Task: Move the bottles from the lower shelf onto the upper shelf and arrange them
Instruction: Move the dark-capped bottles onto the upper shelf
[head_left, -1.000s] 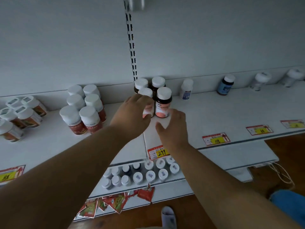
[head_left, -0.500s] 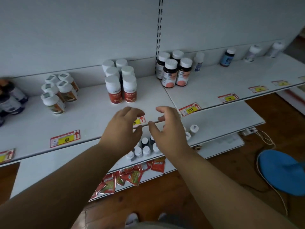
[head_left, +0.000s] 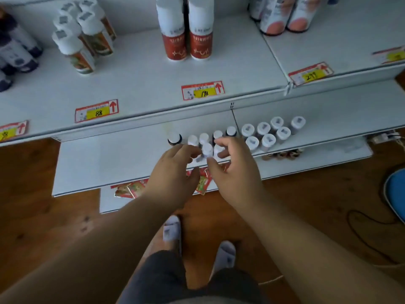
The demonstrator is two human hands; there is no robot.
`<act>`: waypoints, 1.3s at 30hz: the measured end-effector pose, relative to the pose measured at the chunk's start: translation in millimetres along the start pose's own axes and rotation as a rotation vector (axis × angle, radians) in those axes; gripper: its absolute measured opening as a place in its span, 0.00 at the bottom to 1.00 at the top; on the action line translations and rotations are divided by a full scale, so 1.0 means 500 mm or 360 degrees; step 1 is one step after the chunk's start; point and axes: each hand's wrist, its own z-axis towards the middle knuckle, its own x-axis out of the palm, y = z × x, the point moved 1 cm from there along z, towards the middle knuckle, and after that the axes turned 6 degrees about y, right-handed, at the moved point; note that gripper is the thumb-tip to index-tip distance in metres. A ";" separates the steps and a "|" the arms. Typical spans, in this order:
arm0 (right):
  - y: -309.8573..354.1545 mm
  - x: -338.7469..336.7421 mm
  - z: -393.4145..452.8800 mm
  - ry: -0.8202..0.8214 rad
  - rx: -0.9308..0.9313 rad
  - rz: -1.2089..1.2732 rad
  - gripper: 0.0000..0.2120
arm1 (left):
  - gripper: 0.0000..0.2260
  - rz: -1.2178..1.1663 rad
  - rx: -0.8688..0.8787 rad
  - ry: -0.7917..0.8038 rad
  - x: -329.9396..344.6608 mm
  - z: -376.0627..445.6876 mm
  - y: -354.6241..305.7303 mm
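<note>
Lower shelf (head_left: 114, 159): white-capped bottles (head_left: 264, 133).

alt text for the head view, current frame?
Both hands, left hand and right hand, reach down to a cluster of small white-capped bottles on the lower shelf. Above, the upper shelf holds taller bottles and price tags.

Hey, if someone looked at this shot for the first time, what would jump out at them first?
Two bare hands, the left hand and the right hand, reach down over a cluster of small white-capped bottles on the lower shelf. Above, on the upper shelf, two tall red-labelled bottles stand side by side behind a yellow price tag reading 198.
</note>
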 end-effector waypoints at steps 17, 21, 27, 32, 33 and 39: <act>-0.305 0.420 0.117 0.0209 0.0375 0.0031 0.18 | 0.32 0.0414 -0.0415 0.0070 0.287 0.236 0.463; -0.322 0.436 0.125 0.0229 0.0443 0.0087 0.17 | 0.29 0.0651 -0.0191 0.0302 0.297 0.299 0.520; -0.317 0.447 0.127 0.0297 0.0498 0.0053 0.16 | 0.26 0.0833 -0.0097 0.0211 0.274 0.327 0.536; -0.309 0.462 0.154 0.0334 0.0471 0.0072 0.16 | 0.26 0.0842 -0.0138 0.0273 0.272 0.345 0.523; -0.309 0.465 0.160 0.0330 0.0456 0.0074 0.16 | 0.24 0.0837 -0.0143 0.0265 0.273 0.345 0.520; -0.301 0.454 0.161 0.0316 0.0467 0.0073 0.17 | 0.22 0.0784 -0.0097 0.0358 0.253 0.303 0.501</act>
